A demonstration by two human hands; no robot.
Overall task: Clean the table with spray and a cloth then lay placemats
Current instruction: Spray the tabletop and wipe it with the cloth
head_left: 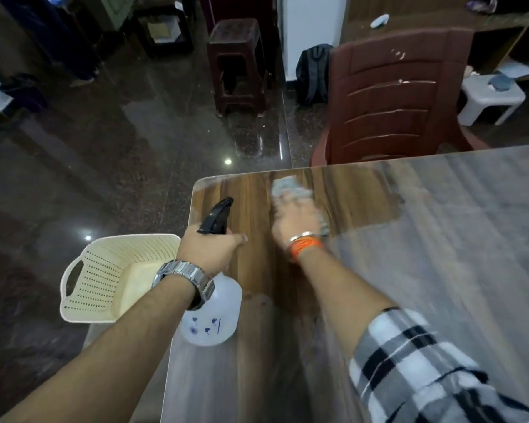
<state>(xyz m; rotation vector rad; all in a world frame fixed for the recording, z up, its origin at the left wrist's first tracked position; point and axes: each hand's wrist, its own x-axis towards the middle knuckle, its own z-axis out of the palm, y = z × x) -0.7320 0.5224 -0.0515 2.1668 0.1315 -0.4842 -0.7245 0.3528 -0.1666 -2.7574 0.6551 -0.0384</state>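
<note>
Left hand clamped round spray bottle neck at left edge of worktop, right hand blurred on the cloth near far corner, its grip not possible to tell.

On my feed the worktop shows a wood grain under a smooth, glossy finish that throws a pale sheen. The floor beside it is dark speckled stone, polished enough to mirror the lights. The spray bottle is cloudy translucent plastic with a black plastic trigger head, the basket is cream perforated plastic, the chair is moulded brown plastic with a dull sheen, and I can also make out a soft pale cloth, blurred, a shiny metal-link watch and a woven plaid fabric sleeve.
</note>
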